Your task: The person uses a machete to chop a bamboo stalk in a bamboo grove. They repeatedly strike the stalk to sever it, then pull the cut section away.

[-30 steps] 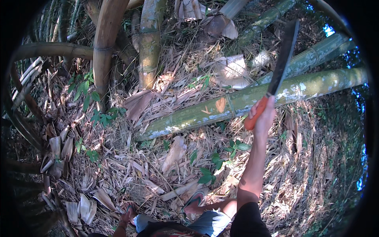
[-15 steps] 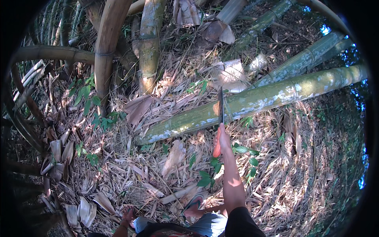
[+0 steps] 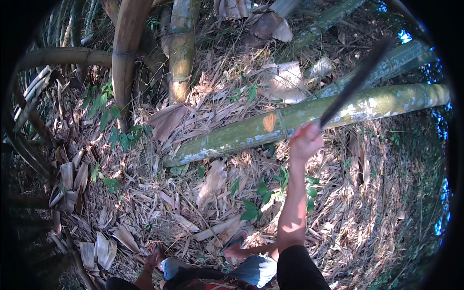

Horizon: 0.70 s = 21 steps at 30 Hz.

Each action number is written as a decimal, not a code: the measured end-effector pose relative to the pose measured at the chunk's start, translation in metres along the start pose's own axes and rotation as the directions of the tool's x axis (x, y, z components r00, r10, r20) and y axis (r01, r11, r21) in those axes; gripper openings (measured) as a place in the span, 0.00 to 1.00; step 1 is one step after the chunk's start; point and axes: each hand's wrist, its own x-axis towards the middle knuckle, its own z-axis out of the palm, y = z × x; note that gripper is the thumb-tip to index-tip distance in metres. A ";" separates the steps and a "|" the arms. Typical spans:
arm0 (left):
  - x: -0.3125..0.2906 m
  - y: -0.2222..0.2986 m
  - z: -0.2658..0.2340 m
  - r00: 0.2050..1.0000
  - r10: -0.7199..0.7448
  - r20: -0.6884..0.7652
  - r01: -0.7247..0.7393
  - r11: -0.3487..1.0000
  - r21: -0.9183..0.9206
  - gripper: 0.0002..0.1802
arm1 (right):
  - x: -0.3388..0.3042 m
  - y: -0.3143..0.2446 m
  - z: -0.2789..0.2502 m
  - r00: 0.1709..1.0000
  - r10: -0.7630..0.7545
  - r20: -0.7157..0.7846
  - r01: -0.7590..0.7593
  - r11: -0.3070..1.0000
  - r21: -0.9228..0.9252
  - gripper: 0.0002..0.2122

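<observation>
My right hand [image 3: 306, 141] is closed round the orange handle of a machete [image 3: 356, 83]. Its long dark blade, smeared by motion, points up and to the right, crossing in front of a thick green bamboo stem [image 3: 232, 139] with whitish blotches. That stem lies slanted over the ground. On its upper side is a tan, pointed patch [image 3: 269, 122], to the left of my right hand; whether it is a cut or a leaf is unclear. My left hand [image 3: 153, 259] hangs low beside my left leg, with its fingers too small and dim to make out.
Upright bamboo stems [image 3: 124, 63] stand at the back left, and another slanted stem [image 3: 386, 67] lies behind the blotched one. Dry leaves and sheaths [image 3: 212, 183] cover the ground. Small green plants [image 3: 263, 191] grow near my right forearm. My sandalled foot [image 3: 234, 244] is close below.
My right hand has risen and moved right with the machete. The blade, upright against the stem before, now slants up to the right, away from the tan patch.
</observation>
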 end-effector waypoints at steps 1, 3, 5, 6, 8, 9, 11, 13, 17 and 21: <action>0.000 0.009 0.002 0.989 0.082 0.123 -0.101 0.983 0.156 0.32 | -0.033 0.065 -0.029 0.944 0.327 -0.042 -0.328 0.917 -0.226 0.27; 0.004 0.014 0.019 0.961 0.267 0.066 -0.274 0.945 0.178 0.31 | -0.080 0.142 -0.066 0.482 0.873 -0.070 -0.842 0.440 -0.312 0.30; 0.002 0.012 0.017 0.978 0.204 0.032 -0.206 0.969 0.133 0.32 | -0.084 0.129 -0.053 0.445 0.892 -0.077 -0.835 0.382 -0.396 0.31; 0.011 0.018 0.020 0.977 0.211 -0.029 -0.209 0.976 0.056 0.32 | -0.069 0.139 -0.054 0.458 0.889 -0.012 -0.824 0.419 -0.381 0.31; 0.005 0.012 0.023 0.975 0.204 -0.086 -0.210 0.975 -0.068 0.36 | -0.051 0.117 -0.055 0.301 0.953 0.038 -0.904 0.297 -0.308 0.30; 0.011 0.016 0.022 0.969 0.206 -0.134 -0.224 0.965 -0.139 0.39 | -0.042 0.103 -0.056 0.310 0.948 0.072 -0.895 0.317 -0.314 0.29; 0.013 0.009 0.009 0.999 0.046 -0.006 -0.046 0.998 -0.043 0.37 | -0.030 0.070 -0.050 0.516 0.853 0.076 -0.761 0.498 -0.416 0.26; 0.011 0.003 0.002 1.000 0.017 -0.025 -0.016 0.999 0.028 0.38 | -0.010 0.024 -0.030 0.789 0.597 0.144 -0.460 0.730 -0.505 0.22; 0.005 -0.007 -0.002 0.999 0.033 -0.040 -0.034 0.999 -0.022 0.31 | 0.036 -0.082 0.025 0.977 -0.075 0.199 0.126 0.958 -0.256 0.19; 0.009 -0.007 0.001 1.000 0.006 0.023 -0.007 0.998 0.070 0.25 | 0.022 -0.096 0.041 0.953 -0.270 0.139 0.255 0.959 0.122 0.19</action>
